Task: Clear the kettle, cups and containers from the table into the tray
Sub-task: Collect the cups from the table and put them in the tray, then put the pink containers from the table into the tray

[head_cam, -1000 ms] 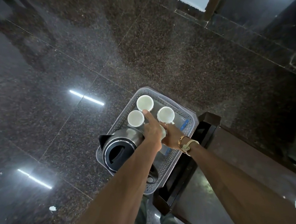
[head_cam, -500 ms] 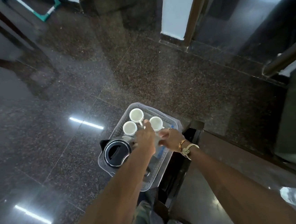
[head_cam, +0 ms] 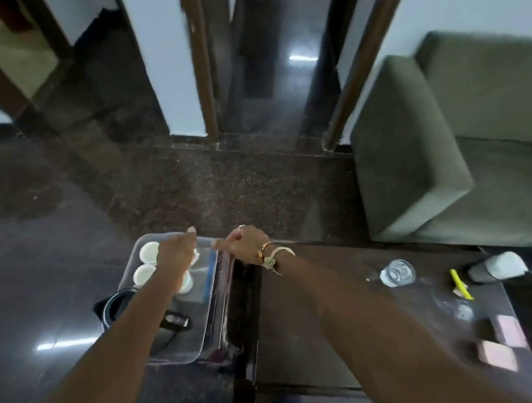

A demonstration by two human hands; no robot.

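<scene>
Two bare forearms reach forward from the bottom edge. Under the right one lies the dark, glossy worktop (head_cam: 301,311), slab-flat and square-cornered. On its right end are two pale pink square blocks (head_cam: 497,354), blurred, and farther back a thin yellow strip (head_cam: 459,283), a clear round glass (head_cam: 396,273) seen from above, and a white rounded object (head_cam: 495,267) too smeared to name.

Just beside the worktop's left end is the tray (head_cam: 176,359), grey plastic, rectangular with rounded corners and a raised rim; what bears it is hidden. In its near left corner stands the kettle (head_cam: 119,309), a metal cylinder with a black round lid and a black handle. Beyond the kettle are the white cups (head_cam: 149,251), smooth and round-mouthed: two stand along the left side and another is partly covered by the left arm.

The left grip (head_cam: 176,258) hangs over the cups with its fingers pointing down and away; blur hides whether it holds anything, so I cannot tell. The right grip (head_cam: 246,245), with a gold bracelet (head_cam: 264,251) and a cream cord on the wrist, is curled at the tray's far right corner. Whether it clasps the rim cannot be told.

Beyond lies a polished, dark speckled stone floor (head_cam: 224,189). At far right is a boxy olive armchair (head_cam: 416,154) in matte fabric, and behind it are brown wooden door frames (head_cam: 201,61) and pale walls.
</scene>
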